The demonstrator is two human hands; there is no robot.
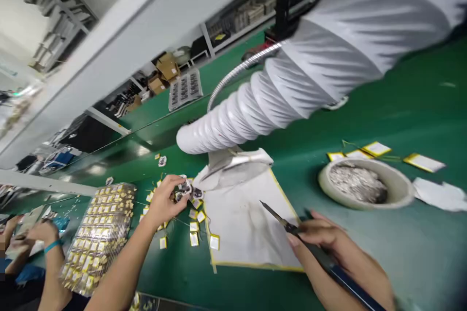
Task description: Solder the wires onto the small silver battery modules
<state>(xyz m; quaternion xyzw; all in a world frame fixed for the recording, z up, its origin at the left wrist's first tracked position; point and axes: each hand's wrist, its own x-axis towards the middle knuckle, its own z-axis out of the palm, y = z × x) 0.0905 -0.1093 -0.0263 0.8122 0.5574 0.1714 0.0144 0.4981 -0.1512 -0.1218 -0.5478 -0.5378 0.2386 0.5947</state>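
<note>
My right hand [328, 248] is closed around a soldering iron [310, 245], its thin dark tip pointing up and left over a white sheet [251, 223] edged with yellow tape. My left hand [168, 201] is curled, thumb and fingers pinching a small white-and-black part [183, 188] beside the sheet's upper left corner. Another similar part [197, 193] lies by the fingertips. Around and below that hand are scattered several small yellow-edged battery cells [194, 239] with thin wires. The fingers partly hide the pinched part.
A grey fume-extraction hose [248, 107] slants above the sheet, its whitish hood [237, 167] low over it. At right stands a bowl of silvery scraps [324, 187], near larger pouch cells [425, 162]. A clear tray of cells [98, 233] lies left, beside a co-worker's hands [44, 233].
</note>
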